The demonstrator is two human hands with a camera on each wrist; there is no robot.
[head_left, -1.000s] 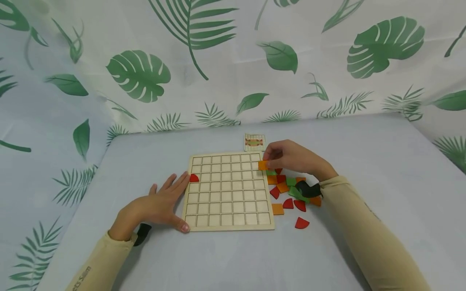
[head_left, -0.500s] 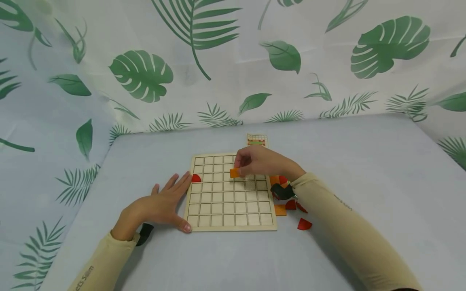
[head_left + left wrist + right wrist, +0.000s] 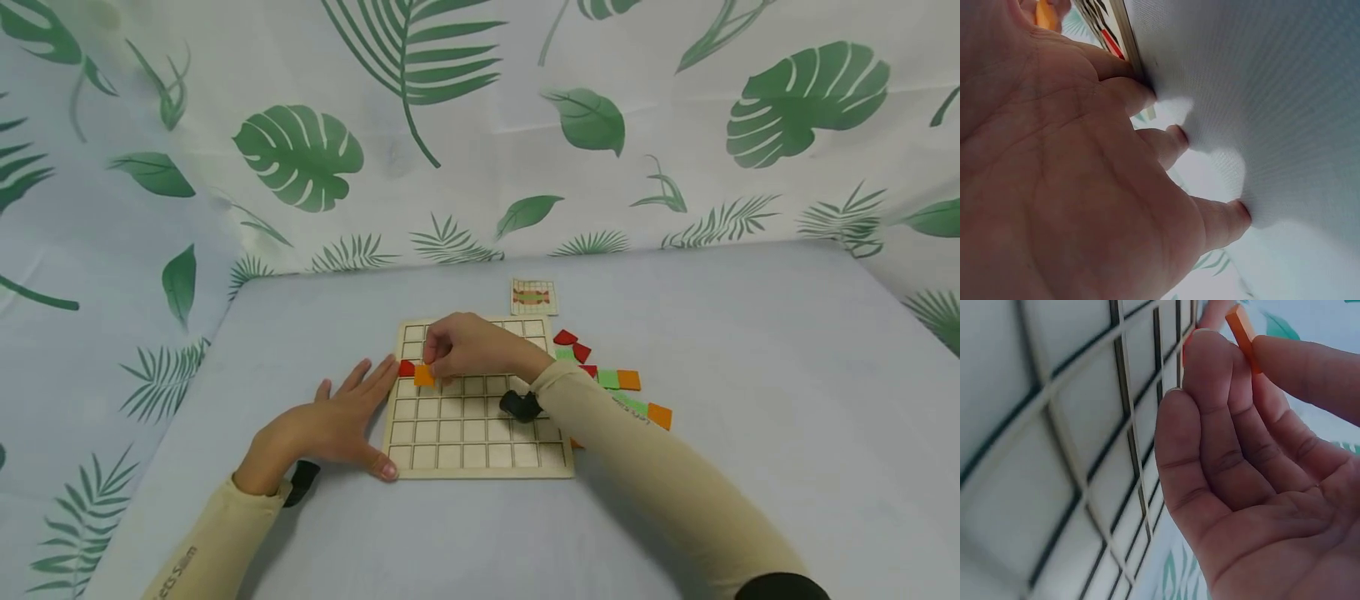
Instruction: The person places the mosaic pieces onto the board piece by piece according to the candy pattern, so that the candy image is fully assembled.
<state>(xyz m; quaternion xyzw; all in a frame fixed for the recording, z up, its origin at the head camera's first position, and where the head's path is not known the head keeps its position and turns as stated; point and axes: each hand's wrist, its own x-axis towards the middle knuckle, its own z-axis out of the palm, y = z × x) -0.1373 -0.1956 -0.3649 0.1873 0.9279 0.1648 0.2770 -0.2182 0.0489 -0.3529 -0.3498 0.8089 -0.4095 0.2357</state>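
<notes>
My left hand (image 3: 330, 425) lies spread against the left edge of a pale wooden grid board (image 3: 480, 460), its fingertips on the table in the left wrist view. A red quarter-circle piece (image 3: 406, 367) sits in a cell at the board's left side. Between thumb and fingers my right hand (image 3: 472, 346) pinches an orange square tile (image 3: 423, 376), just right of the red piece. In the right wrist view that orange tile (image 3: 1244, 337) is seen edge-on, held above the grid. The right hand and forearm hide part of the board's upper cells.
Loose pieces lie right of the board: a red piece (image 3: 566, 337), a green tile (image 3: 608, 379), an orange tile (image 3: 628, 380) and several others, some under the right forearm. Behind the board lies a small pattern card (image 3: 534, 297). A leaf-print cloth (image 3: 465, 167) hangs behind the table.
My right hand has carried the orange tile leftward across the board, from its right edge to beside the red piece. The left hand has stayed at the board's edge.
</notes>
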